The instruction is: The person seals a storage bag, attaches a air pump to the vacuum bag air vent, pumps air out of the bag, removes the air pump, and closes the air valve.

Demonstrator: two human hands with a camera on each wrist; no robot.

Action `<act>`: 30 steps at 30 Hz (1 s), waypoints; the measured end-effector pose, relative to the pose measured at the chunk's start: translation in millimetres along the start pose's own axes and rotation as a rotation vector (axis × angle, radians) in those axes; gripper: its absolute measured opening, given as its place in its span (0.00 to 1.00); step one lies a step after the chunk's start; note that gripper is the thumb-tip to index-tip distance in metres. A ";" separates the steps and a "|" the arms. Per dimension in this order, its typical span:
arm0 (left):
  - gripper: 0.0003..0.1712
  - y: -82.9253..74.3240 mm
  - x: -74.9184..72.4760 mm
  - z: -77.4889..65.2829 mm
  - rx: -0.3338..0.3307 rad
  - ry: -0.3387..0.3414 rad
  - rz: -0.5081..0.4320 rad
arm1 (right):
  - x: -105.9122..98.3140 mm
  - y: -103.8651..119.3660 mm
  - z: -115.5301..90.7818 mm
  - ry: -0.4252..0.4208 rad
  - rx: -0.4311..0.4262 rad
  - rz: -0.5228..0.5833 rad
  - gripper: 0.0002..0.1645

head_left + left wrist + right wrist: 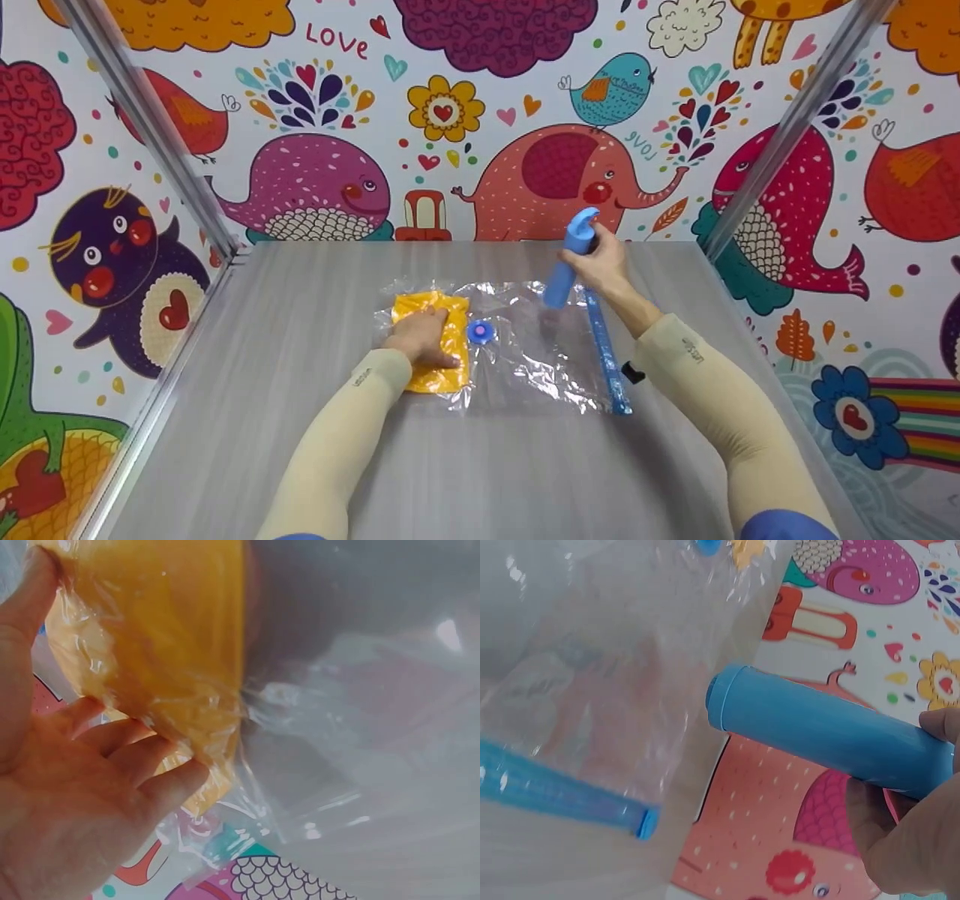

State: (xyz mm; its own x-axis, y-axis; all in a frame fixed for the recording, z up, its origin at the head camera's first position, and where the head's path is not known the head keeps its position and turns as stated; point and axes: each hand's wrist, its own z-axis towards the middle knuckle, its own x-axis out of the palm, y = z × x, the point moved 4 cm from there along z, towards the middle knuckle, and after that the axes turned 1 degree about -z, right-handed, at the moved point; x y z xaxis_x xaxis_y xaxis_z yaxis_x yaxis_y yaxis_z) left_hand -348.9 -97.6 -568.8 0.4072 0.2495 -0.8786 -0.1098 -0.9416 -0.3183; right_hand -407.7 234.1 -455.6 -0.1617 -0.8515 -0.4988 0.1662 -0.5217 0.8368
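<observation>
Blue pump (570, 259) sits in the right hand's (600, 266) curled fingers (911, 840), lifted above the clear bag (525, 352) on the worktop (300, 450). Left hand (424, 337) lies flat on the yellow cloth (439, 375); keep pressing, and seat the pump squarely on what is probably the valve (480, 331).

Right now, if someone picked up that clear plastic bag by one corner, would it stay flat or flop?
The clear plastic bag would probably flop: its film is thin and crinkled. The yellow cloth inside, under the left hand, would likely drag that end down. The blue sealing strip looks stiffer, so that edge may stay straight.
</observation>
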 end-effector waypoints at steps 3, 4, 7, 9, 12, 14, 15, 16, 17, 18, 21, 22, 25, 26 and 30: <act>0.63 -0.2 -0.6 -1.6 -0.004 -0.003 -0.021 | -15.5 -7.6 0.6 -0.023 0.023 -0.025 0.36; 0.63 0.0 -0.7 -1.9 -0.006 -0.003 -0.027 | -20.4 -9.7 0.4 -0.029 0.030 -0.037 0.37; 0.63 0.3 -1.3 -2.5 -0.010 -0.007 -0.041 | -34.4 -16.1 -0.9 -0.039 0.056 -0.067 0.38; 0.62 0.3 -1.8 -2.8 -0.008 -0.011 -0.047 | -42.3 -20.7 -3.5 -0.034 0.089 -0.073 0.40; 0.62 1.1 -1.0 -2.8 -0.011 -0.010 -0.059 | -52.0 -28.3 -6.4 -0.024 0.122 -0.068 0.42; 0.62 1.6 0.2 -2.7 -0.015 -0.006 -0.069 | -58.0 -32.6 -8.0 -0.031 0.132 -0.077 0.43; 0.62 2.0 1.2 -2.3 -0.017 -0.004 -0.070 | -61.0 -34.5 -8.6 -0.039 0.133 -0.086 0.43; 0.62 2.4 2.0 -1.9 -0.020 -0.003 -0.075 | -63.6 -36.4 -8.7 -0.051 0.131 -0.095 0.42; 0.62 2.7 2.6 -1.9 -0.022 -0.001 -0.079 | -66.3 -38.1 -9.2 -0.061 0.134 -0.100 0.42; 0.63 2.7 3.0 -1.4 -0.024 0.000 -0.080 | -68.6 -39.8 -9.8 -0.068 0.142 -0.106 0.42; 0.63 3.4 3.8 0.3 -0.039 0.008 -0.084 | -74.1 -44.2 -12.7 -0.078 0.174 -0.115 0.44; 0.63 3.3 3.6 0.7 -0.043 0.009 -0.085 | -75.6 -45.6 -14.0 -0.078 0.185 -0.116 0.45; 0.64 2.5 2.2 0.8 -0.030 0.004 -0.069 | -80.5 -49.6 -17.3 -0.080 0.205 -0.131 0.46; 0.64 2.5 2.1 0.5 -0.021 0.002 -0.062 | -81.9 -51.1 -18.5 -0.083 0.209 -0.135 0.47; 0.64 2.4 2.5 -1.2 0.015 -0.002 -0.037 | -87.8 -59.3 -20.8 -0.094 0.234 -0.130 0.48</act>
State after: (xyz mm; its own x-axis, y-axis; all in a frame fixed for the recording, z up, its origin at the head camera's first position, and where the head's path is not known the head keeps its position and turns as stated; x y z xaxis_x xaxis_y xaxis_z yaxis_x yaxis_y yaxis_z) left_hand -347.0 -99.5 -571.4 0.4091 0.2846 -0.8670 -0.1085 -0.9282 -0.3559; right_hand -383.2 338.8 -466.1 -0.2582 -0.7642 -0.5910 -0.0887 -0.5904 0.8022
